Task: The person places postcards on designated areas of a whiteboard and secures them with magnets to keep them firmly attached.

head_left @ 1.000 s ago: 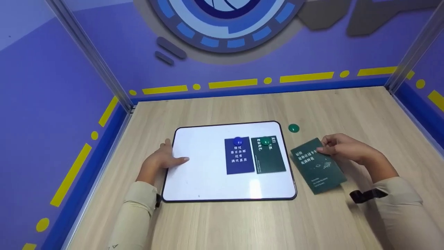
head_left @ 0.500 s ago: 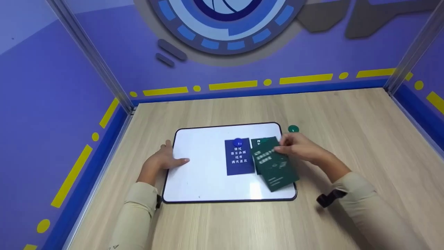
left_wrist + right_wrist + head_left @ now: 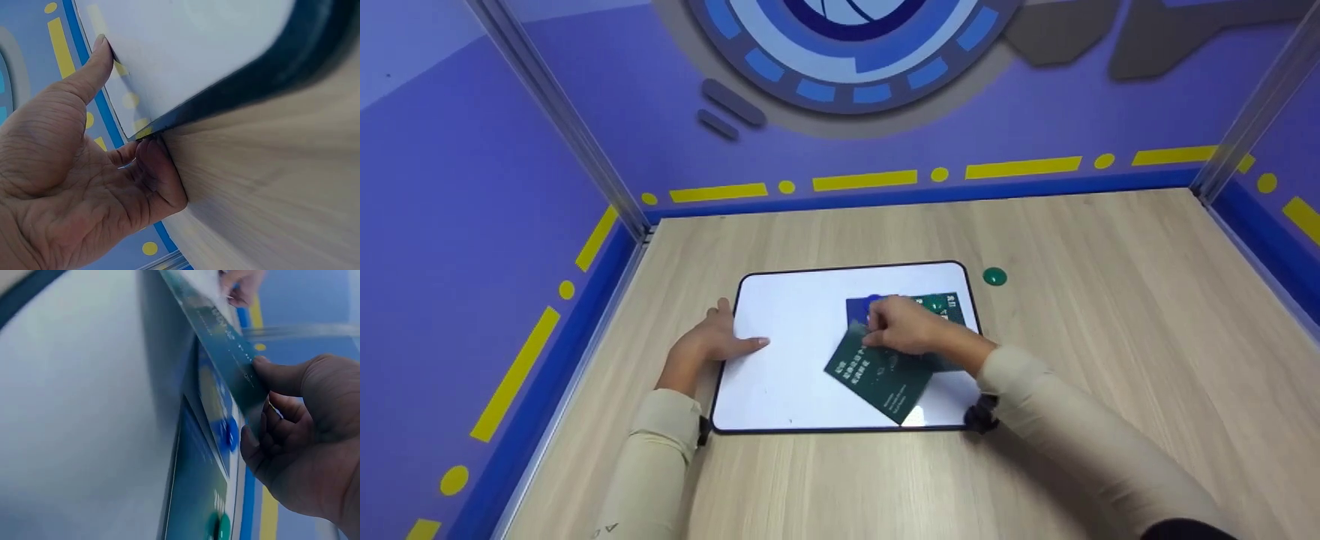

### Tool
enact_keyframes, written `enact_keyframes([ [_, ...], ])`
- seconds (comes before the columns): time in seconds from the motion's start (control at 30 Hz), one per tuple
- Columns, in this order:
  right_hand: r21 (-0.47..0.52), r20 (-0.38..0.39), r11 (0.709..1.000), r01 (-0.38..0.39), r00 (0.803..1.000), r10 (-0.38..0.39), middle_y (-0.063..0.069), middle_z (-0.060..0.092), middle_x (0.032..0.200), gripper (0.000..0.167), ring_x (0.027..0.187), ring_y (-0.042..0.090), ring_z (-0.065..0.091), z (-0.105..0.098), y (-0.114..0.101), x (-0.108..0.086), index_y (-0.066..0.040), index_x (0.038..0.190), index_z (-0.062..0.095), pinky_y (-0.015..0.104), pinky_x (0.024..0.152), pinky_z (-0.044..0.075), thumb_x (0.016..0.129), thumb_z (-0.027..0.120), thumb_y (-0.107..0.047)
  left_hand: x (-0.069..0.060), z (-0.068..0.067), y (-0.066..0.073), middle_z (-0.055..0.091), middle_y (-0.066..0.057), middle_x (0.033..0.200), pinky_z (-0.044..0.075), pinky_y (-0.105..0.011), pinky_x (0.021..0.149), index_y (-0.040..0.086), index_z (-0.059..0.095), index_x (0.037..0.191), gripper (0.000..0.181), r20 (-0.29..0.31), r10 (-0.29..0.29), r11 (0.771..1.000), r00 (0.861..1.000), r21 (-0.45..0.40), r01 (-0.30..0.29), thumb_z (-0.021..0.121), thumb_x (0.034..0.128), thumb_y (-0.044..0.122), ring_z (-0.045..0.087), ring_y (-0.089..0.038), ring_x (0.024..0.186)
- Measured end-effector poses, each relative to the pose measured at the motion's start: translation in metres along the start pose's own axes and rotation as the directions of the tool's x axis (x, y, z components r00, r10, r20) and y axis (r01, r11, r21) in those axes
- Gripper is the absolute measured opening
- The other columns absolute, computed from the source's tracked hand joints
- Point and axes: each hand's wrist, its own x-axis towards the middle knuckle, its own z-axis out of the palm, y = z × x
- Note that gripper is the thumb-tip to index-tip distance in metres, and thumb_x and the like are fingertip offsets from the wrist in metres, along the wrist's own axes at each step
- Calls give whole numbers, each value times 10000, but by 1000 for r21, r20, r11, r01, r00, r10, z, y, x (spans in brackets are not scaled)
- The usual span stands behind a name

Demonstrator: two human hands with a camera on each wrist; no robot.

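Note:
My left hand [image 3: 712,341] holds the left edge of a black-framed whiteboard [image 3: 791,315]. Its thumb lies on the white face, and the fingers bend in at the edge in the left wrist view. A dark green printed card [image 3: 877,379] is pinched between thumb and fingers of my right hand [image 3: 911,326]. The card is tilted and held over the board; the right wrist view shows it raised off the surface. Partly hidden behind that hand are a blue card [image 3: 216,391] under a blue magnet [image 3: 232,433] and another green card [image 3: 194,489] under a green magnet [image 3: 224,526].
A loose green round magnet [image 3: 994,276] lies on the wooden table [image 3: 1110,300], just off the board's upper right corner. Printed blue panels [image 3: 607,135] wall in the table at the back and both sides.
My right hand has carried the green card leftward from beside the board, across the other green card, to over the blue card. The left hand and the board have stayed in place.

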Motion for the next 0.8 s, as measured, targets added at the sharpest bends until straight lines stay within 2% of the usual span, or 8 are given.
enact_keyframes([
  [0.13, -42, 41, 999, 15, 999, -14, 27, 669, 926, 121, 833, 170, 636, 14, -13, 21, -159, 938, 684, 295, 716, 530, 993, 765, -229, -1, 0, 0, 64, -367, 1753, 213, -635, 1332, -77, -56, 1676, 1252, -8, -8, 1000, 1000, -10, 8, 716, 961, 601, 149, -546, 1636],
  [0.27, -107, 2, 994, 25, 1000, -25, 34, 648, 906, 161, 856, 194, 608, 28, -22, 38, -146, 906, 682, 343, 761, 530, 994, 766, -252, -2, 1, 2, 57, -357, 1759, 209, -638, 1332, -66, -59, 1680, 1257, -10, -13, 1000, 1000, -24, 13, 727, 956, 596, 145, -543, 1639],
  [0.3, -123, -15, 992, 20, 1000, -22, 35, 644, 906, 171, 872, 201, 601, 32, -24, 41, -143, 902, 684, 366, 789, 538, 997, 763, -260, -2, 1, 2, 60, -354, 1760, 211, -637, 1331, -64, -58, 1681, 1257, -11, -15, 1000, 1000, -27, 14, 731, 954, 592, 149, -542, 1639],
  [0.37, -156, -56, 988, 8, 998, -17, 39, 652, 907, 190, 922, 212, 592, 38, -27, 49, -135, 900, 690, 414, 928, 559, 1004, 757, -279, -2, 1, 2, 71, -355, 1758, 222, -634, 1329, -66, -57, 1680, 1258, -10, -18, 1000, 1000, -25, 17, 734, 954, 589, 166, -542, 1636],
  [0.5, -176, -132, 983, -52, 991, 29, 52, 672, 938, 215, 1010, 230, 579, 47, -32, 60, -95, 961, 719, 453, 1079, 527, 1013, 744, -302, 0, 0, 2, 68, -359, 1756, 225, -629, 1330, -71, -63, 1678, 1265, -6, -23, 1000, 1000, -16, 23, 727, 954, 600, 166, -542, 1636],
  [0.67, -199, -219, 969, -144, 971, 99, 83, 692, 1011, 313, 1042, 257, 576, 52, -38, 67, -27, 1092, 776, 438, 1007, 512, 1013, 733, -327, 1, 1, 2, 52, -348, 1763, 210, -629, 1334, -59, -75, 1680, 1277, -2, -34, 999, 999, -24, 34, 727, 949, 614, 146, -535, 1642],
  [0.73, -229, -246, 958, -172, 962, 115, 93, 724, 1051, 348, 1081, 267, 590, 54, -40, 69, -25, 1127, 789, 445, 1041, 505, 1016, 725, -348, 2, 1, 1, 51, -339, 1767, 202, -629, 1336, -52, -77, 1683, 1276, -2, -41, 999, 999, -31, 40, 732, 949, 608, 141, -529, 1646],
  [0.8, -258, -260, 947, -193, 958, 124, 99, 768, 1118, 359, 1199, 284, 617, 56, -42, 71, -37, 1151, 797, 460, 1131, 489, 1022, 716, -362, 2, 1, 2, 48, -337, 1768, 197, -633, 1336, -51, -78, 1683, 1277, -3, -41, 999, 999, -27, 41, 733, 948, 608, 136, -529, 1647],
])
